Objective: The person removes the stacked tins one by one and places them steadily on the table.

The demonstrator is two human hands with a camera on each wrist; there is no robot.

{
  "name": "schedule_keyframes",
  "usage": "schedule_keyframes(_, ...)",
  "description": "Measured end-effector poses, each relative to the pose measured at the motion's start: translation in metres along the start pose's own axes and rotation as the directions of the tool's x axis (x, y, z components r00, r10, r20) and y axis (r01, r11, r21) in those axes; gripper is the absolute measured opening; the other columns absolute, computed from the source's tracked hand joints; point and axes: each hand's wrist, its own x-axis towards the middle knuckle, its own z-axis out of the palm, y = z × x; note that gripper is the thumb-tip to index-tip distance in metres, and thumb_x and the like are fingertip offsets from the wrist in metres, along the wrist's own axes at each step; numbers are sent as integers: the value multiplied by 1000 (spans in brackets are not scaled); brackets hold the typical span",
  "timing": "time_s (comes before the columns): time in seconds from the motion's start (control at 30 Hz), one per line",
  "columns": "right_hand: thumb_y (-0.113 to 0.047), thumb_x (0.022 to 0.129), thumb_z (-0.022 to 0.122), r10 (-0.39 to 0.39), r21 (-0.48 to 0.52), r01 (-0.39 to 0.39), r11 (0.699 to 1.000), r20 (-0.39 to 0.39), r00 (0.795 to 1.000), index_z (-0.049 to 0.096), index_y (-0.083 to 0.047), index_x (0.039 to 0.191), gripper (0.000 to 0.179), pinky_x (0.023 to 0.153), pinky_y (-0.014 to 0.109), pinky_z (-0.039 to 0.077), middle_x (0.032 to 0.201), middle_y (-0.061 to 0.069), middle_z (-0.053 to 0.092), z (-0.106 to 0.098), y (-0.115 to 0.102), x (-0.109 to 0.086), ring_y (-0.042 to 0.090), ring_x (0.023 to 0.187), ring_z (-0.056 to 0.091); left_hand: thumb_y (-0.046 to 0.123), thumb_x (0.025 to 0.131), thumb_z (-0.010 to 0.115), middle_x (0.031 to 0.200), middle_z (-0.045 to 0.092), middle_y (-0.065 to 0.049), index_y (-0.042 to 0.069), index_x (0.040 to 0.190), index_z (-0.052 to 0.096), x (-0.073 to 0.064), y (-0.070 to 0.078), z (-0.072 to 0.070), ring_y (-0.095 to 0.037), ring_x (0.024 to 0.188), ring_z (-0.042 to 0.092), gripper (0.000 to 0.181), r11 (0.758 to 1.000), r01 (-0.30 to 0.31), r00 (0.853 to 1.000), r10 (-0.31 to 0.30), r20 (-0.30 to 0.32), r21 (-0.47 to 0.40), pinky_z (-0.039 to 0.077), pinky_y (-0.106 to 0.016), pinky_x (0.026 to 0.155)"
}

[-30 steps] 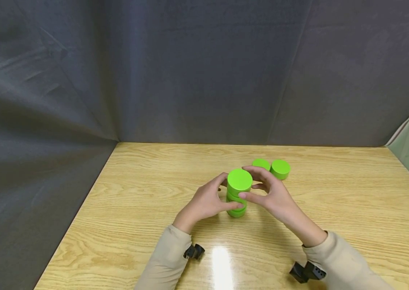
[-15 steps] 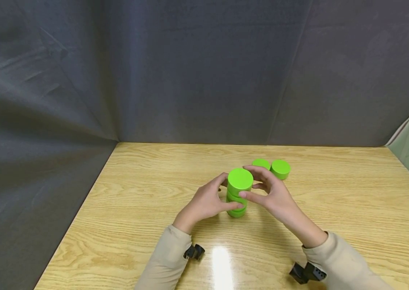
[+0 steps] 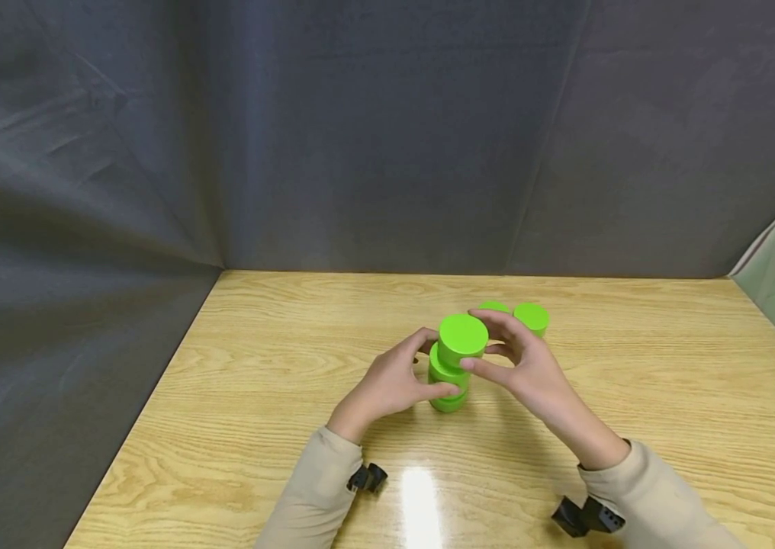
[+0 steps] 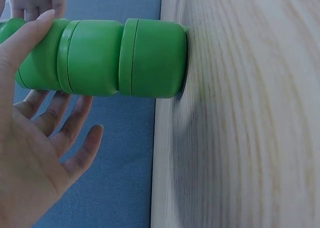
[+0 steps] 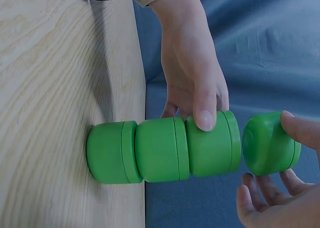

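Three green round lidded jars (image 3: 448,377) stand stacked upright on the wooden table. My left hand (image 3: 387,385) grips the top jar of this stack (image 5: 212,148), thumb on the near side and fingers behind. In the left wrist view the lower fingers of this hand (image 4: 30,158) spread beneath the thumb, off the jar. My right hand (image 3: 528,374) holds another green jar (image 3: 463,337) between thumb and fingers. The right wrist view shows that jar (image 5: 270,144) slightly tilted, with a narrow gap to the stack's top lid. Seen from the head, it is offset to the right.
Two more green jars, a left one (image 3: 494,306) and a right one (image 3: 532,316), sit behind the right hand, which partly covers them. Dark cloth (image 3: 387,137) walls the back and left of the table (image 3: 257,343). Black wrist cameras (image 3: 368,478) hang below both sleeves.
My right hand has raised its jar and shifted it to the right, off its line with the stack. The left hand keeps its grip and place.
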Motion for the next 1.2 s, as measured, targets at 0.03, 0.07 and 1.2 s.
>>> schedule_keyframes(0.03, -2, 86, 76, -1, -3, 1, 1000, -1, 1000, 51, -2, 139, 59, 90, 26, 48, 126, 14, 60, -1, 0, 0, 7, 110, 56, 53, 80, 79, 128, 57, 14, 31, 137, 49, 0, 0, 0, -18, 120, 54, 68, 1000, 0, 1000, 0, 1, 0, 46, -50, 96)
schedule_keyframes(0.07, -3, 86, 77, 2, -5, -2, 1000, -3, 1000, 51, -2, 139, 59, 90, 26, 48, 126, 13, 60, -1, 0, -1, 7, 110, 56, 53, 80, 79, 128, 57, 13, 32, 137, 49, 0, 0, 0, -18, 120, 54, 68, 1000, -1, 1000, 1, 1, -2, 46, -50, 96)
schedule_keyframes(1.2, 0, 85, 76, -11, -52, 7, 999, -71, 997, 51, 1, 138, 58, 84, 17, 48, 119, -5, 61, -29, 13, -12, 4, 106, 57, 52, 78, 81, 123, 57, 17, 36, 132, 52, 2, 0, 1, -14, 118, 55, 64, 1000, -7, 1000, 7, -10, -5, 46, -48, 95)
